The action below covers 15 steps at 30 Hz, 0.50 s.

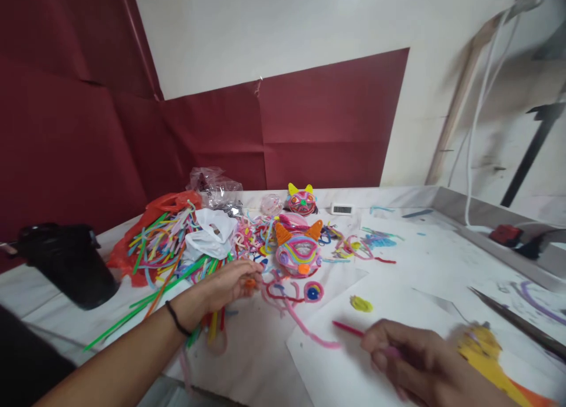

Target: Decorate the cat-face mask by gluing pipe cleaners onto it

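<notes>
My left hand point(234, 284), a dark band on its wrist, is at the edge of the pile of pipe cleaners point(170, 242). Its fingers are curled, and a small orange piece point(250, 283) shows beside them; what they grip is hidden. My right hand point(407, 354) is closed on a red pipe cleaner point(348, 328) that points left over a white sheet point(322, 366). Between the hands lie a pink pipe cleaner point(316, 337), a coiled blue-and-pink disc point(313, 292) and a yellow coil point(361, 304). Behind them stands a colourful cat-like head with orange ears point(299, 253).
A second cat-like head with yellow ears point(302, 200) stands at the back beside a small digital display point(342, 209). At left are a black cup point(66, 265) and a red plastic bag point(126, 250). Scissors point(517, 318) and a yellow object point(481, 351) lie at right.
</notes>
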### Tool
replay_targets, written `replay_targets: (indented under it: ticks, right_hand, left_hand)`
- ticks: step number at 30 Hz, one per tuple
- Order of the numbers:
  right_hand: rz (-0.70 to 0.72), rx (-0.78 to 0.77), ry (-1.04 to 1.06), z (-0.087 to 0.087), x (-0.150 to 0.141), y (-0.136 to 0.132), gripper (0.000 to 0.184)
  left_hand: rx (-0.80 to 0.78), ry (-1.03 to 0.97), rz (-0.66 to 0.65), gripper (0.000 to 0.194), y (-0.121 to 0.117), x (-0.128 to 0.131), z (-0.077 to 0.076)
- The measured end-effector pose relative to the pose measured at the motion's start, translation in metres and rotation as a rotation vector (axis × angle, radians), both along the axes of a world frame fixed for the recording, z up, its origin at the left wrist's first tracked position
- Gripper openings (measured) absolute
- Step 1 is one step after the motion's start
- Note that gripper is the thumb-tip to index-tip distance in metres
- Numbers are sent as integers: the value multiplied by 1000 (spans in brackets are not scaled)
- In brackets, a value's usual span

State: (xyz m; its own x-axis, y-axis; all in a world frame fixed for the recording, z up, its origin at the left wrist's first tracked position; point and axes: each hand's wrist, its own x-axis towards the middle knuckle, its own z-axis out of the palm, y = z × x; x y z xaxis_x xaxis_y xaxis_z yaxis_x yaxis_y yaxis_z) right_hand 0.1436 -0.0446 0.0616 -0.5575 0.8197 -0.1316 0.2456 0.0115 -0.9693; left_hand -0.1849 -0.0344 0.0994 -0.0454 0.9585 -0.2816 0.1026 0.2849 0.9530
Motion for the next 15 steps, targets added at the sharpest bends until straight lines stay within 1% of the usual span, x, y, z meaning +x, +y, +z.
replay_targets:
  ticks: [2, 4, 5, 8, 10, 12, 14, 15]
  right_hand:
    - [15, 121, -25, 2, -8, 8, 21]
    - [37, 297, -107, 1, -14, 14, 12]
    - [45, 407, -156, 0, -17, 16, 12]
    - [20, 762, -235, 0, -23, 11, 25]
    - [-11, 920, -226, 1, -27, 1, 27]
    - [11, 996, -224, -2, -30, -9, 25]
    - [34, 1084, -242, -10, -34, -17, 24]
    - [28, 1139, -251, -15, -35, -19, 22]
  left_hand:
    - [-17, -78, -15, 16, -6, 8, 1]
    - [-23, -130, -41, 22, -12, 17, 1]
    - [-22, -149, -55, 26, -14, 22, 0]
    - [-6, -190, -90, 34, -22, 42, -1]
    - [4, -211, -113, 36, -28, 58, -5]
    - [-2, -226, -145, 36, -33, 74, -14]
    - [7, -253, -154, 37, -34, 87, -29]
    - [15, -289, -187, 40, -33, 93, -39]
